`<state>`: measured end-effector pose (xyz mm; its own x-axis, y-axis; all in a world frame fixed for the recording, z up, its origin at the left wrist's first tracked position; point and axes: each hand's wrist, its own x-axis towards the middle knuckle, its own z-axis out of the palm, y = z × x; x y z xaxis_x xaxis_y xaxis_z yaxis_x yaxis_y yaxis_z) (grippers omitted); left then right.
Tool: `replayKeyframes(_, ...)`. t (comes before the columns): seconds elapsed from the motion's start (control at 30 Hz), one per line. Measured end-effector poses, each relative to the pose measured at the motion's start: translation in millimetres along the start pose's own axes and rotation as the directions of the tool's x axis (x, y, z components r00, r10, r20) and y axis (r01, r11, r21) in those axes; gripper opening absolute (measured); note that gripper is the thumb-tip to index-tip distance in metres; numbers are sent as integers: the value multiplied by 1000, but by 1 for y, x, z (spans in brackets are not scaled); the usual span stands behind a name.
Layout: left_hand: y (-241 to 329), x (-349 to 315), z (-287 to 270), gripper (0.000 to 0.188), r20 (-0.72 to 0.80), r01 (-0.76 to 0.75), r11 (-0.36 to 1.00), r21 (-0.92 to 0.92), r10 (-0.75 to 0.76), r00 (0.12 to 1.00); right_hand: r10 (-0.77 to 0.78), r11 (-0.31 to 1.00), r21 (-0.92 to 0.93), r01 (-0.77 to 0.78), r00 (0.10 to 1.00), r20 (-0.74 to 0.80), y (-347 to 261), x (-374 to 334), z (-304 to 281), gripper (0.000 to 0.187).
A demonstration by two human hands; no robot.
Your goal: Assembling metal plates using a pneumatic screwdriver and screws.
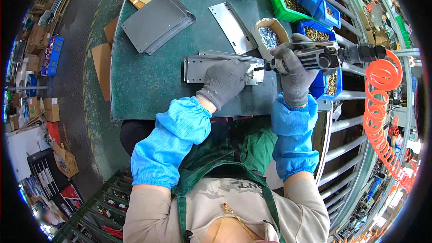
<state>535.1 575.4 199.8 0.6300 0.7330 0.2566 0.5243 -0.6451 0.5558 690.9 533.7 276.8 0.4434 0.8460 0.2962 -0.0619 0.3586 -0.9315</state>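
Observation:
A silver sheet-metal bracket with holes and raised edges lies lengthwise near the front of the green workbench. My left hand, in a grey glove, rests across it. The thumb and fingertips are drawn together at the bracket's right end, and what they pinch is too small to make out. My right hand, also gloved, is wrapped round a black air screwdriver. The tool lies level, its thin bit pointing left, close to my left fingertips.
A coiled orange air hose hangs at the right. Blue-silver fasteners fill a cardboard box. Brass-coloured pieces sit in a green bin and several blue bins. Grey metal panels lie farther back, beside another silver panel.

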Motion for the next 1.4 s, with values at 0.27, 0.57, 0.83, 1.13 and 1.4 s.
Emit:
replayKeyframes(0.27, 1, -3, -2, 26, 26, -54, 985, 163, 50, 998, 17, 990, -141, -9, 998, 59, 5, 7, 2, 44)
replayKeyframes(0.57, 1, -3, 4, 26, 12, -36, 980, 197, 35, 999, 39, 983, -184, -17, 992, 118, 3, 16, 14, 33)
replayKeyframes(0.83, -1, -4, 8, 23, -53, -69, 982, 177, 79, 995, 96, 985, -153, -75, 986, 134, 3, 18, 4, 37)
replayKeyframes(1.13, -5, -6, -13, 19, -146, -45, 994, 95, 58, 988, -2, 992, -123, 7, 999, 39, -31, 11, 18, 45)
replayKeyframes(1.4, -20, 7, -23, 8, -75, -138, 916, 377, 179, 981, -156, 987, -28, 157, 987, 33, -52, 4, 11, 48)
